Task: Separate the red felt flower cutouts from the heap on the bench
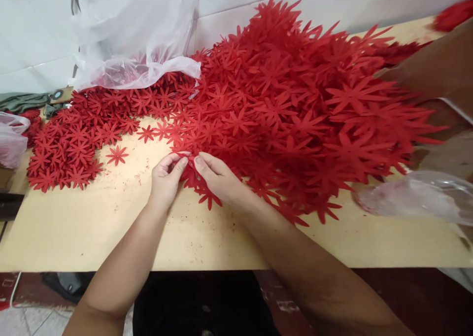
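Note:
Both hands meet at the front edge of a large heap of red flower-shaped cutouts. My left hand is closed, its thumb and fingers pinching a red flower cutout that is mostly covered by the fingers. My right hand pinches the same small red piece from the other side, thumb tip close to the left thumb. More red cutouts lie under and beside the right hand. A single flat red flower rests apart on the table to the left.
A lower pile of red flowers spreads at the left. White plastic bags stand behind it against the tiled wall. At the right are a cardboard box and a clear plastic bag. Red scraps dot the wooden table.

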Demonstrator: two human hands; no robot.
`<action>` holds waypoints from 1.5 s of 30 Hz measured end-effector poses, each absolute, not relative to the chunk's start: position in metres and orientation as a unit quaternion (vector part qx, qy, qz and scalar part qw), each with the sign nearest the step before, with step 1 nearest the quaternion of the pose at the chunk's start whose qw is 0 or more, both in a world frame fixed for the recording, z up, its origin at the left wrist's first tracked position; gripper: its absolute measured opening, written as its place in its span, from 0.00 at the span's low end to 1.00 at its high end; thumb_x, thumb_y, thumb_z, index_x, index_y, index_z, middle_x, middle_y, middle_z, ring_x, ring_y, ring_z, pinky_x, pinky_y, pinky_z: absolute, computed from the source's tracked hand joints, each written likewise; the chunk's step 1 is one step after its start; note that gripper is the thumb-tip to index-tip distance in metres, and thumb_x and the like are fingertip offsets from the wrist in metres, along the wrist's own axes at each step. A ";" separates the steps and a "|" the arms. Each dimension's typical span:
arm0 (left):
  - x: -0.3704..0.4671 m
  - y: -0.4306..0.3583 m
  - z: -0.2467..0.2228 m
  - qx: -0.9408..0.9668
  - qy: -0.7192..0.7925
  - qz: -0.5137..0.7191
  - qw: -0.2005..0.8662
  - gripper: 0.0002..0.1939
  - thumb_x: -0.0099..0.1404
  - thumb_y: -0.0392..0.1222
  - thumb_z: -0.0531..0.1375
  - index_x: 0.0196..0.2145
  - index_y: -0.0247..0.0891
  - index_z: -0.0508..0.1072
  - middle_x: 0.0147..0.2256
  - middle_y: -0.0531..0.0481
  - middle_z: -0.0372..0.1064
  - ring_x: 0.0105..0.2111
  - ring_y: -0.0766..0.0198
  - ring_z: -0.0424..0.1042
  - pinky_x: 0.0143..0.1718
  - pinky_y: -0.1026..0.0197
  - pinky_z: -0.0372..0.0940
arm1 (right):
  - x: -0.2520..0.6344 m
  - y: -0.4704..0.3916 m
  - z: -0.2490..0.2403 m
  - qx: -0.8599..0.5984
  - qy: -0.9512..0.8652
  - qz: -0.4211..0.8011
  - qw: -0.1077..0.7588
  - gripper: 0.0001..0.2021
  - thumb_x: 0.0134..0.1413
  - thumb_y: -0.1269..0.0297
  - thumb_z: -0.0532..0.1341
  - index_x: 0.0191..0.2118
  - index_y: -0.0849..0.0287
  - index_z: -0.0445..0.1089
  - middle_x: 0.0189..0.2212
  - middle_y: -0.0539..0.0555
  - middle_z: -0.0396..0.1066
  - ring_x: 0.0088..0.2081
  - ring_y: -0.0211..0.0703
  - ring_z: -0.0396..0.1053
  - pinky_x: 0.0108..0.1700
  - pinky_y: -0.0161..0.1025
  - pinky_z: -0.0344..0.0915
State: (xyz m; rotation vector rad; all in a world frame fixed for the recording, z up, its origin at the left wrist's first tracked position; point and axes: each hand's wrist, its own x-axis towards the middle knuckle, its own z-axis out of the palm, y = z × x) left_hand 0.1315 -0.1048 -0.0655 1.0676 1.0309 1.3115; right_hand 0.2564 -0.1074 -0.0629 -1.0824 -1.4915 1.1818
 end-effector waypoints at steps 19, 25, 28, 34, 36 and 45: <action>0.117 -0.103 -0.053 0.628 0.431 0.504 0.407 0.06 0.57 0.42 0.63 0.32 0.38 0.75 0.39 0.47 0.71 0.42 0.63 0.70 0.48 0.59 0.63 | 0.261 -0.110 -0.056 -0.396 -0.660 0.480 0.420 0.07 0.54 0.61 0.52 0.33 0.58 0.62 0.30 0.52 0.65 0.34 0.38 0.64 0.41 0.38 0.64; 0.118 -0.101 -0.059 0.559 0.466 0.541 0.423 0.07 0.57 0.44 0.62 0.28 0.38 0.70 0.32 0.50 0.69 0.36 0.66 0.69 0.42 0.61 0.65 | 0.259 -0.112 -0.057 -0.433 -0.665 0.471 0.385 0.11 0.55 0.58 0.52 0.26 0.58 0.56 0.23 0.49 0.60 0.27 0.35 0.58 0.32 0.36 0.60; 0.109 -0.093 -0.062 0.427 0.478 0.606 0.471 0.10 0.59 0.47 0.59 0.29 0.39 0.65 0.33 0.51 0.70 0.35 0.68 0.70 0.41 0.62 0.65 | 0.258 -0.115 -0.055 -0.439 -0.658 0.484 0.374 0.11 0.56 0.58 0.52 0.27 0.59 0.59 0.22 0.49 0.59 0.26 0.34 0.56 0.30 0.35 0.58; 0.096 -0.083 -0.066 0.443 0.482 0.617 0.436 0.13 0.53 0.43 0.65 0.36 0.40 0.68 0.41 0.48 0.71 0.44 0.66 0.71 0.49 0.60 0.63 | 0.261 -0.112 -0.055 -0.430 -0.599 0.496 0.458 0.06 0.53 0.62 0.54 0.32 0.60 0.64 0.26 0.50 0.64 0.28 0.36 0.60 0.34 0.36 0.61; 0.101 -0.087 -0.066 0.506 0.483 0.603 0.384 0.15 0.53 0.44 0.65 0.39 0.39 0.70 0.46 0.46 0.70 0.51 0.63 0.68 0.55 0.57 0.59 | 0.262 -0.110 -0.057 -0.439 -0.584 0.489 0.476 0.07 0.52 0.61 0.55 0.31 0.60 0.65 0.25 0.49 0.64 0.27 0.36 0.60 0.34 0.36 0.61; 0.124 -0.111 -0.052 0.627 0.432 0.520 0.387 0.11 0.57 0.44 0.63 0.38 0.40 0.76 0.40 0.46 0.72 0.42 0.63 0.71 0.48 0.59 0.64 | 0.266 -0.107 -0.064 -0.506 -0.591 0.430 0.458 0.16 0.53 0.50 0.57 0.24 0.58 0.62 0.19 0.49 0.59 0.27 0.37 0.59 0.31 0.36 0.59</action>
